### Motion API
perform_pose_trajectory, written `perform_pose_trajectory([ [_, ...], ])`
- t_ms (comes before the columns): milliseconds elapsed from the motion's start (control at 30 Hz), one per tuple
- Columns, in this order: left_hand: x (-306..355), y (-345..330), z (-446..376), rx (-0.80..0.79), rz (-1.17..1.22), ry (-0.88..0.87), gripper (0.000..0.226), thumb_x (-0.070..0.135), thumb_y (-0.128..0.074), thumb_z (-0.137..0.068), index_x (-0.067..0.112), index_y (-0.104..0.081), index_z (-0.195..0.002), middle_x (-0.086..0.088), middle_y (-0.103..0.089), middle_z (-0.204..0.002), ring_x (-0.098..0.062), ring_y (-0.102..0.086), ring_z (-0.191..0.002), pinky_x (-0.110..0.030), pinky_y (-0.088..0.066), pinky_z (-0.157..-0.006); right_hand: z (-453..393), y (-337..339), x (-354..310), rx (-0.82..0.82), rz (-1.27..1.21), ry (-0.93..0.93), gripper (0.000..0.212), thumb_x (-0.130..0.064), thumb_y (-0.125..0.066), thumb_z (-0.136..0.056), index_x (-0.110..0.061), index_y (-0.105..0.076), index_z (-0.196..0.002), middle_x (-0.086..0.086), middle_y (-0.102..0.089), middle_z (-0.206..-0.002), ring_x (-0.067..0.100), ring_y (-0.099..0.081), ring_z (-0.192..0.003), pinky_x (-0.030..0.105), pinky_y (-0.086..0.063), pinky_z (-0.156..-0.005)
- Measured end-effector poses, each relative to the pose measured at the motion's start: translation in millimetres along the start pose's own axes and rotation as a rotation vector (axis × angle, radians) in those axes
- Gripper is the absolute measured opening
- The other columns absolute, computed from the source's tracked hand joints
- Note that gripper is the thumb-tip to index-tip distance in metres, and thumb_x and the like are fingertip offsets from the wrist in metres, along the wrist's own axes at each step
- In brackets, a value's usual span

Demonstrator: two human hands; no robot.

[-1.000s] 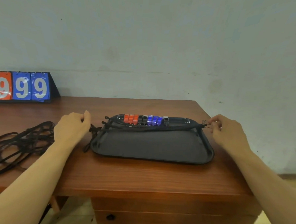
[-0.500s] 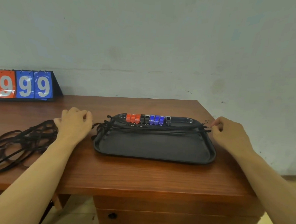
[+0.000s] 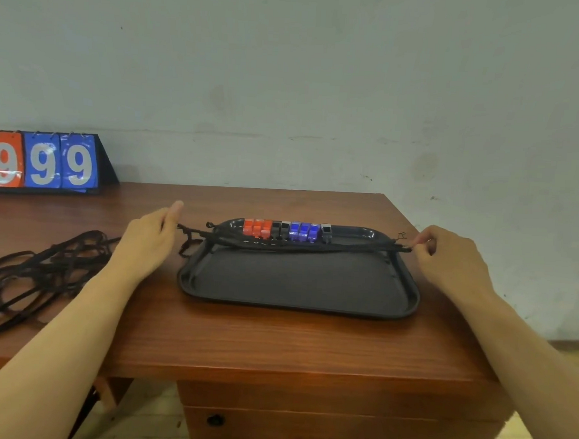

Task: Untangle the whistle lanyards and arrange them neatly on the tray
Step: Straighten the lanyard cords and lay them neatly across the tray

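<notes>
A black tray (image 3: 297, 300) lies on the wooden desk (image 3: 241, 344). Along its far rim stands a row of red, black and blue whistles (image 3: 286, 230). A bundle of black lanyards (image 3: 300, 247) is stretched across the tray's far part, from left rim to right rim. My left hand (image 3: 146, 242) pinches the bundle's left end just off the tray's left edge. My right hand (image 3: 447, 257) pinches the right end at the tray's far right corner. A second tangle of black lanyards (image 3: 40, 266) lies on the desk at the left.
A flip scoreboard (image 3: 43, 162) showing 9s stands at the desk's back left against the wall. The desk's right edge runs just right of the tray. A drawer front with a lock (image 3: 215, 419) is below the front edge.
Both hands stay on the ends of the lanyard bundle. My left hand's fingers have shifted and now point up toward the far side. The bundle is pulled straighter across the tray.
</notes>
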State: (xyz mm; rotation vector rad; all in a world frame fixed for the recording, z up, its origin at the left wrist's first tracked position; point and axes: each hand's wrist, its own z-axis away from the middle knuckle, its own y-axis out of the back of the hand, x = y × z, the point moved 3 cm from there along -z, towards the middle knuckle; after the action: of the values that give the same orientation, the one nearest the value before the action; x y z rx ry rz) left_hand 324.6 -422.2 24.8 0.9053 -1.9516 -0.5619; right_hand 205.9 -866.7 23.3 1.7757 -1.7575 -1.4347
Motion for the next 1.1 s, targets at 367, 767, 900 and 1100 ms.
perform_pose_trajectory([
  [367,-32,10,-2,0.278,-0.159,0.323,0.032,0.039,-0.056,-0.101,0.008,-0.056,-0.109,-0.013,-0.059,-0.087,-0.028,-0.052,-0.075,-0.044,-0.047,-0.068,3,3,-3,-0.002,0.039,-0.03,0.013,-0.02,-0.052,-0.094,-0.024,-0.065,-0.096,-0.001,-0.064,-0.088,0.02,-0.055,-0.075,0.027,-0.036,-0.06],
  [767,-21,14,1,0.302,-0.317,0.213,0.022,0.002,-0.063,-0.09,0.009,-0.06,-0.11,-0.02,-0.048,-0.116,-0.035,-0.047,-0.098,-0.05,-0.045,-0.083,4,1,-2,-0.005,0.053,-0.034,0.009,-0.025,-0.054,-0.094,-0.028,-0.062,-0.094,-0.003,-0.063,-0.087,0.02,-0.058,-0.077,0.031,-0.044,-0.066],
  [900,-13,2,0,0.109,-0.218,0.138,0.039,0.016,-0.064,-0.088,0.016,-0.043,-0.121,-0.009,-0.045,-0.122,-0.034,-0.04,-0.121,-0.055,-0.032,-0.102,4,0,-3,-0.019,0.034,-0.02,0.009,-0.025,-0.053,-0.093,-0.029,-0.061,-0.092,-0.005,-0.063,-0.086,0.019,-0.06,-0.077,0.033,-0.05,-0.068],
  [1100,-11,-11,-1,-0.192,-0.232,-0.049,0.025,0.053,-0.045,-0.101,0.035,-0.062,-0.105,0.012,-0.065,-0.098,-0.018,-0.058,-0.101,-0.053,-0.036,-0.1,3,-2,-3,-0.023,0.023,0.0,0.009,-0.024,-0.053,-0.094,-0.027,-0.061,-0.092,-0.004,-0.064,-0.085,0.016,-0.059,-0.074,0.033,-0.052,-0.068],
])
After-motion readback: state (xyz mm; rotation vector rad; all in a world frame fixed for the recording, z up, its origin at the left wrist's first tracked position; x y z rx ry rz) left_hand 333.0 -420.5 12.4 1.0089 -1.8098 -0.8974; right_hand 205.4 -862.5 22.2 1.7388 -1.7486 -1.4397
